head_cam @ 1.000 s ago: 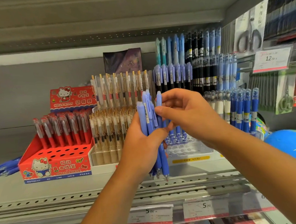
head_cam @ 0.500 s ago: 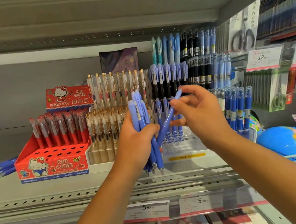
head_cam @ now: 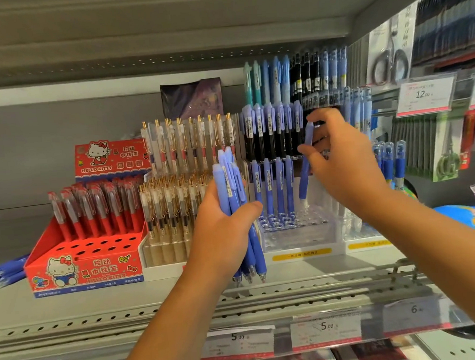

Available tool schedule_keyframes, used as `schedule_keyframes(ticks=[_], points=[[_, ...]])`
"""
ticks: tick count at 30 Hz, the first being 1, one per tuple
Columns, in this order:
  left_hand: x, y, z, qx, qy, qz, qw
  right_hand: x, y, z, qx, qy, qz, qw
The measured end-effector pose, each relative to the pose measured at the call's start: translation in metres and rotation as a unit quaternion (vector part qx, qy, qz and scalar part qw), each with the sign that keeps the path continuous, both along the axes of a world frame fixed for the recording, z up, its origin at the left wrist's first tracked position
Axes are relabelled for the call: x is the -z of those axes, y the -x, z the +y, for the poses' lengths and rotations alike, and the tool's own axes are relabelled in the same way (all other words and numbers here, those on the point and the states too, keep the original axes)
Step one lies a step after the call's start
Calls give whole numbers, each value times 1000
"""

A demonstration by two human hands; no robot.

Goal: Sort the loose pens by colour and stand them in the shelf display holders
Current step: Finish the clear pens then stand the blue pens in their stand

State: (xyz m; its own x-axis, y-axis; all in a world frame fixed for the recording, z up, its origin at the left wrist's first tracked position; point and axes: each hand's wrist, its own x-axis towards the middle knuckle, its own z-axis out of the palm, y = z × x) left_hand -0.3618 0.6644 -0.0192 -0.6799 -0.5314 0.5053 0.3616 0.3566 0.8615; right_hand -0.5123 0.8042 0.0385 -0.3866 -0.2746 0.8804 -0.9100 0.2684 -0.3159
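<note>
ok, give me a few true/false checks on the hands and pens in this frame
The left hand grips a bundle of blue plastic pens. True.
The right hand holds two pens. False: it pinches one single blue pen.
That pen stands in the clear plastic holder. False: its tip hangs above the holes.
The red cardboard Hello Kitty box has empty holes in its front rows. True.

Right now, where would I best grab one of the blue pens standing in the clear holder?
Pinch a blue pen by its top end, coming from above. They stand upright and close together, tips sunk in the clear holder's holes, so only the tops are free.
</note>
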Motion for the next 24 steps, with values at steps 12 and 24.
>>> schedule_keyframes(ticks=[12,24], points=[[2,1,-1,4,14,-8,1000,12,10,-18,90,-106,-2,990],[3,1,0,2,23,-6,1000,19,5,-18,154,-240,-54,957]])
